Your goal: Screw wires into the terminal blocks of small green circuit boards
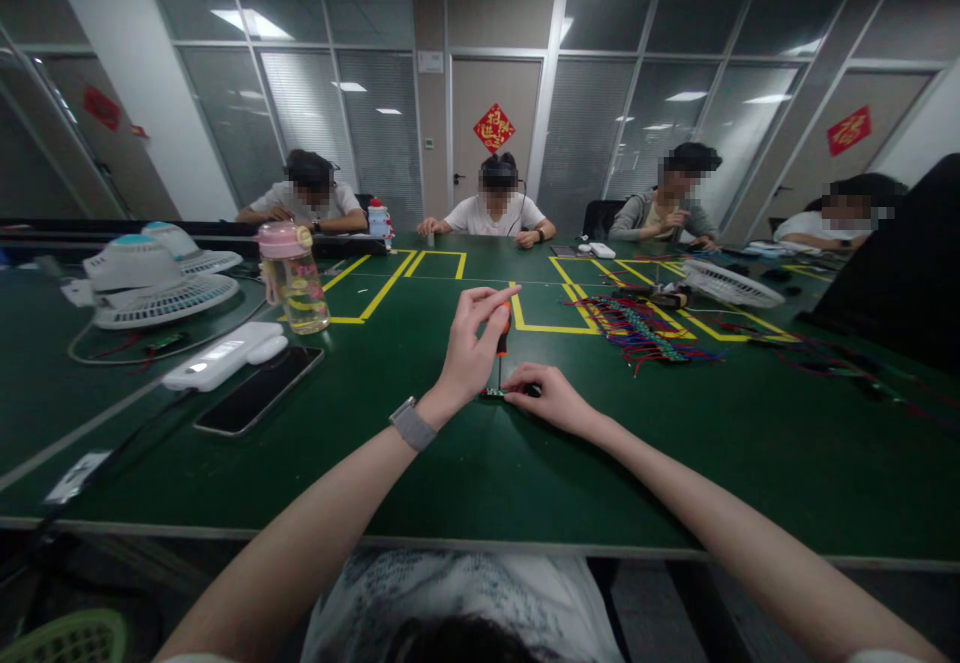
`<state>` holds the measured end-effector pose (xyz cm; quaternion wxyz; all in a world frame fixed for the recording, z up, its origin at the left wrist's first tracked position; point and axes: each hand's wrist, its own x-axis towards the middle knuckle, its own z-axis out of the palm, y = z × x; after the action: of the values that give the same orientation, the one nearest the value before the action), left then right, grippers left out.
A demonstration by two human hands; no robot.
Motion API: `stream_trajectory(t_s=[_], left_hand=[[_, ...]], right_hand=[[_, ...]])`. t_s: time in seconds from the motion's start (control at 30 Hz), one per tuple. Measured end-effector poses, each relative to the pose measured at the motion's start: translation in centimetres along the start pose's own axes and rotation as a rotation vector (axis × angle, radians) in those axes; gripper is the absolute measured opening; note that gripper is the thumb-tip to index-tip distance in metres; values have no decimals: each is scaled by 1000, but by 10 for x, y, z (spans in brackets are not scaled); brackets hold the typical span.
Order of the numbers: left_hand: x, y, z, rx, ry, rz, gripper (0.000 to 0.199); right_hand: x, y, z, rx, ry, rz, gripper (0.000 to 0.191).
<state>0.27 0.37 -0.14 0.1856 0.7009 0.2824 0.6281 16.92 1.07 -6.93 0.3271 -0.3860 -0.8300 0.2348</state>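
My left hand [475, 339] is closed around the handle of a screwdriver [502, 343], which is orange and black. The screwdriver stands upright, its thin shaft pointing down at a small green circuit board [493, 393] on the table. Whether the tip touches the board is too small to tell. My right hand [546, 395] rests on the table just right of the shaft, thumb and fingertips pinched on the board's right end. A small black thing [532, 389] shows partly under its fingers; I cannot make out what it is.
The green table [420, 483] carries a phone [259, 391], a white power strip [223, 355], a pink-lidded bottle [296, 283] and white fans [161, 288] at left. Wired circuit boards [649, 328] lie at right, near a dark panel [900, 263]. Several people sit across the table.
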Motion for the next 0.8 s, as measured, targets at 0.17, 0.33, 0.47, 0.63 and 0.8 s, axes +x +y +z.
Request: stream_trajectory(t_s=[0.17,0.33,0.47,0.63,0.8], left_hand=[[0,-3,3,-275,-58,-121,34],[1,-2,0,-25,43,-44,23],[1,-2,-2,46,45,-13,23],[1,-3,1,-218,-60,-95,33],[0,-4,0,-37,20,-61,24]], right_hand=[[0,-1,0,1,-5,-2,14],[-1,-3,-1,0,-9,8,13],[-1,-3,-1,4,-6,10,13],[0,-1,0,4,0,4,13],[0,-1,0,-2,0,0,13]])
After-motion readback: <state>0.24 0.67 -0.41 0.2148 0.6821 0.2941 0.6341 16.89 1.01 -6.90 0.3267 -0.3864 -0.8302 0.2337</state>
